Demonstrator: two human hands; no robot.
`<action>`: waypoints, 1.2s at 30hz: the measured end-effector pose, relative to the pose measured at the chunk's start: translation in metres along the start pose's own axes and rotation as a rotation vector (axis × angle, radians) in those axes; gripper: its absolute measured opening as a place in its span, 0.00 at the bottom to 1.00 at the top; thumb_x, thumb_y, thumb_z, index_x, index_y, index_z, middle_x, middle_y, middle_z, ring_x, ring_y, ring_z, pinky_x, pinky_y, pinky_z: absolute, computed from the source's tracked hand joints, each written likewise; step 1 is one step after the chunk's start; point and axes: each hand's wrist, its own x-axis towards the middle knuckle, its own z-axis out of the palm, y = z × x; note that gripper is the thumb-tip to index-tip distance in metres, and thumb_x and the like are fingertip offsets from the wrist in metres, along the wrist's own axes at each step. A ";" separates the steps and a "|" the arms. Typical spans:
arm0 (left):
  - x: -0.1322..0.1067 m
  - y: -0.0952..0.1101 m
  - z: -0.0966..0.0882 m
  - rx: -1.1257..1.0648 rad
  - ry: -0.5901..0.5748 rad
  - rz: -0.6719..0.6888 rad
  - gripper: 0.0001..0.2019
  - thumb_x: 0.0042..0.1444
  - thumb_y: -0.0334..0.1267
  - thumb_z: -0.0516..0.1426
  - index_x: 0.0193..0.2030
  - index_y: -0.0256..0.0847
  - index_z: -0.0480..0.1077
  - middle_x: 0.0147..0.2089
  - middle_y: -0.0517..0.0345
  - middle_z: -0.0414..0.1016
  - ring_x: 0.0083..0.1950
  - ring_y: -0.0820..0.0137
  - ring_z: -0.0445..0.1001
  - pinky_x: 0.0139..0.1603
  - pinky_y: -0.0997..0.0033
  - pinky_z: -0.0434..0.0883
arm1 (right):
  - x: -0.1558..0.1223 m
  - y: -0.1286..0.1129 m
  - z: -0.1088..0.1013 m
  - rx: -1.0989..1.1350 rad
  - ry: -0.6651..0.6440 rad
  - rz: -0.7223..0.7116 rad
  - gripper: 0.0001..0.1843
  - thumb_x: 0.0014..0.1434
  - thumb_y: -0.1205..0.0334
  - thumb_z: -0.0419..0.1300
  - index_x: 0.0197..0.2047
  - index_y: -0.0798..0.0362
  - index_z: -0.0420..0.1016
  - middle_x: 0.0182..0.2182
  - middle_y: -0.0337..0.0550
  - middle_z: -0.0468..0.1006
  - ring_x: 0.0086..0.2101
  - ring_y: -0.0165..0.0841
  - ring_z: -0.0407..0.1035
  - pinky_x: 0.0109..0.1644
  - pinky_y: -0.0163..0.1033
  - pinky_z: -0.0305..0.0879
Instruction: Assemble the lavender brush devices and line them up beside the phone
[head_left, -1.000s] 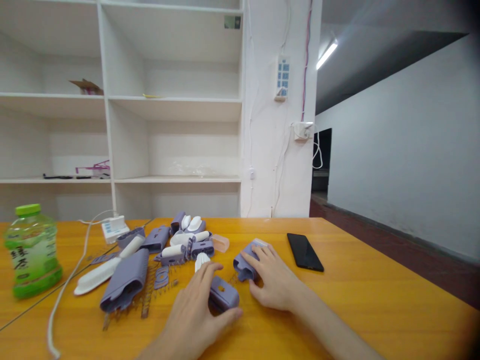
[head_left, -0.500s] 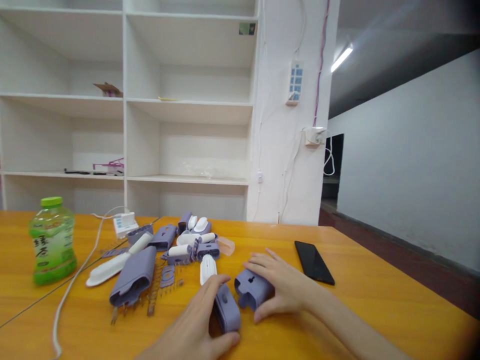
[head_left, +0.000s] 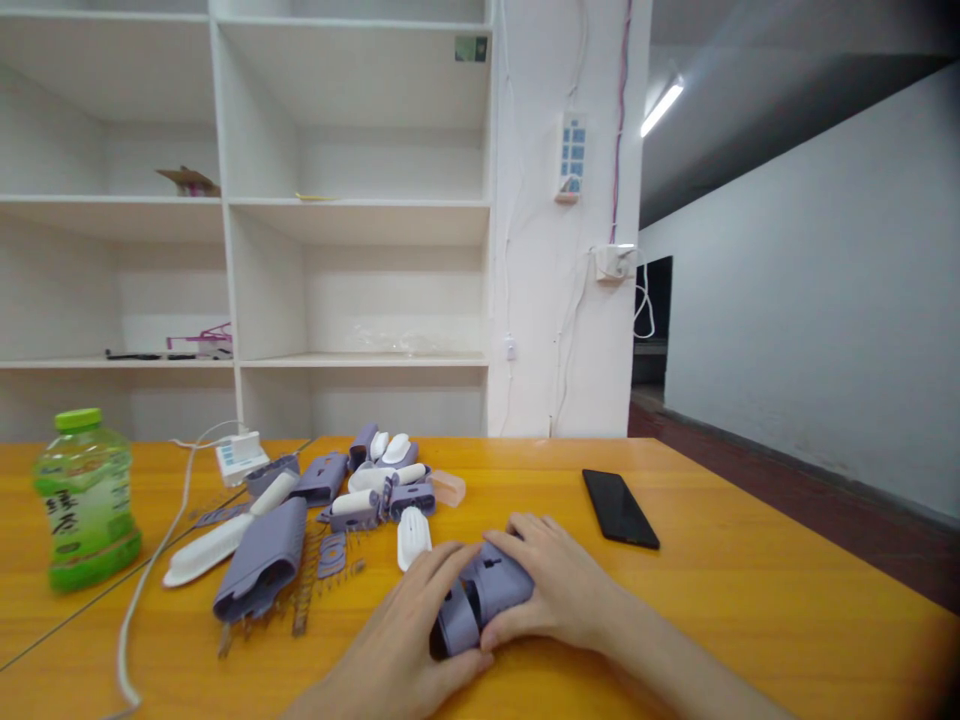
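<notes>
At the table's front middle, my left hand [head_left: 405, 635] is closed round a small purple plastic housing piece [head_left: 458, 625]. A second purple plastic shell [head_left: 501, 580], with a dark slot in its top, is in the grip of my right hand [head_left: 559, 585]. The two pieces sit end to end at a slight angle, with a dark gap showing between them. Whether they touch lower down is hidden by my fingers. Just beyond my left hand lies a white ribbed oval part [head_left: 413, 538].
Left of my hands lie a large purple shell [head_left: 266, 560], a white handled part [head_left: 214, 548], springs [head_left: 304, 590] and several purple and white parts. A green-capped bottle [head_left: 86, 510], white cable [head_left: 142, 600] and power strip [head_left: 240, 458] are farther left. A black phone [head_left: 620, 508] lies right.
My hands have come together, bringing the two purple pieces end to end where they were apart. The right shell has turned toward the left piece. The camera view has shifted slightly.
</notes>
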 end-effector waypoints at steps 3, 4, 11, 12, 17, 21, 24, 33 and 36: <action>0.003 0.002 -0.001 0.025 -0.019 0.006 0.33 0.52 0.42 0.66 0.66 0.55 0.65 0.67 0.52 0.66 0.66 0.53 0.66 0.68 0.54 0.64 | -0.002 0.001 -0.002 0.060 -0.014 -0.017 0.44 0.43 0.26 0.66 0.57 0.45 0.74 0.45 0.46 0.74 0.44 0.46 0.70 0.51 0.48 0.66; 0.004 0.002 -0.001 0.031 -0.015 0.005 0.33 0.52 0.41 0.66 0.65 0.55 0.66 0.66 0.52 0.66 0.66 0.54 0.67 0.68 0.55 0.65 | -0.003 0.002 -0.003 0.080 -0.017 -0.028 0.46 0.43 0.27 0.67 0.59 0.45 0.72 0.46 0.47 0.75 0.45 0.46 0.70 0.52 0.47 0.66; 0.007 0.003 0.004 -0.005 0.086 -0.018 0.28 0.49 0.35 0.64 0.59 0.48 0.70 0.62 0.51 0.71 0.62 0.54 0.70 0.66 0.57 0.66 | -0.007 -0.012 -0.013 0.045 -0.037 -0.179 0.37 0.58 0.49 0.66 0.67 0.46 0.61 0.56 0.48 0.73 0.52 0.44 0.68 0.59 0.47 0.61; 0.006 0.003 0.004 -0.016 0.093 -0.029 0.27 0.49 0.35 0.64 0.59 0.48 0.70 0.61 0.51 0.71 0.62 0.54 0.70 0.67 0.57 0.65 | -0.007 -0.017 -0.012 0.013 -0.032 -0.191 0.34 0.60 0.54 0.64 0.67 0.47 0.61 0.56 0.49 0.73 0.53 0.44 0.68 0.60 0.47 0.60; 0.003 0.002 0.005 -0.120 0.066 -0.105 0.39 0.47 0.35 0.66 0.67 0.48 0.58 0.64 0.50 0.68 0.63 0.55 0.68 0.67 0.56 0.63 | -0.006 -0.027 0.000 -0.105 -0.010 -0.245 0.29 0.61 0.53 0.62 0.63 0.53 0.65 0.56 0.51 0.74 0.52 0.47 0.68 0.58 0.48 0.61; 0.000 0.004 0.001 -0.164 0.028 -0.183 0.43 0.45 0.36 0.67 0.67 0.47 0.54 0.60 0.50 0.70 0.57 0.57 0.72 0.60 0.58 0.69 | -0.004 -0.023 0.006 -0.116 0.011 -0.282 0.25 0.61 0.53 0.63 0.58 0.52 0.67 0.55 0.48 0.75 0.52 0.44 0.69 0.57 0.46 0.60; 0.000 0.006 -0.003 -0.136 -0.005 -0.194 0.43 0.43 0.37 0.69 0.66 0.49 0.56 0.61 0.51 0.69 0.58 0.55 0.70 0.61 0.57 0.68 | -0.003 -0.019 0.007 -0.145 0.005 -0.307 0.22 0.60 0.54 0.63 0.55 0.51 0.68 0.51 0.45 0.77 0.49 0.42 0.70 0.53 0.45 0.61; 0.003 0.009 -0.003 -0.198 -0.006 -0.190 0.37 0.44 0.34 0.68 0.62 0.48 0.59 0.58 0.53 0.72 0.55 0.58 0.72 0.58 0.61 0.69 | -0.001 -0.014 0.012 -0.213 0.031 -0.373 0.24 0.60 0.50 0.64 0.56 0.51 0.66 0.52 0.44 0.77 0.49 0.41 0.70 0.49 0.44 0.60; 0.003 0.009 -0.003 -0.223 0.013 -0.188 0.32 0.47 0.35 0.67 0.58 0.47 0.60 0.53 0.54 0.74 0.51 0.60 0.73 0.54 0.62 0.71 | 0.001 -0.013 0.011 -0.271 0.037 -0.423 0.24 0.61 0.48 0.62 0.54 0.53 0.67 0.51 0.46 0.77 0.47 0.41 0.71 0.45 0.45 0.61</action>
